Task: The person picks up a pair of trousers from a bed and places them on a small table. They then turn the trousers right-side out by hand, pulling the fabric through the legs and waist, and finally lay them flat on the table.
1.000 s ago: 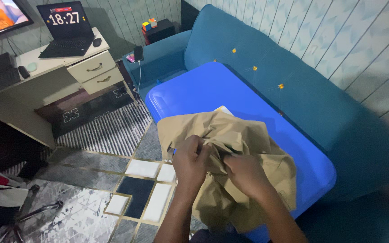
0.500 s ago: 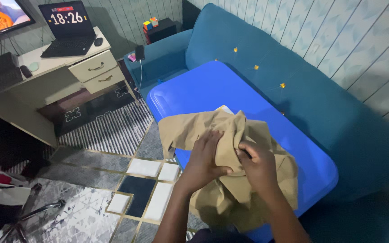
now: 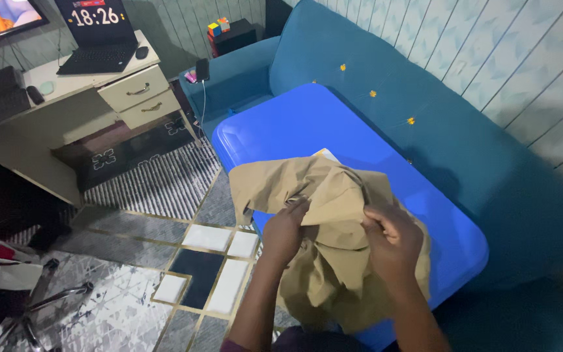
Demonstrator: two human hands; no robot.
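Seen from above, our left hand (image 3: 284,229) and right hand (image 3: 393,240) each close their fingers on a crumpled tan garment (image 3: 333,221), bunched between them at the blue lid's (image 3: 307,124) near edge, its long axis running left to right.

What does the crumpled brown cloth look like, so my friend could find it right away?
Find the big teal sofa along the wall, then the bright blue plastic lid lying flat in front of it. On the lid's near end sits the crumpled tan cloth garment, gripped by the left hand and right hand. It is the only soft, wrinkled, sand-coloured thing among smooth blue surfaces.
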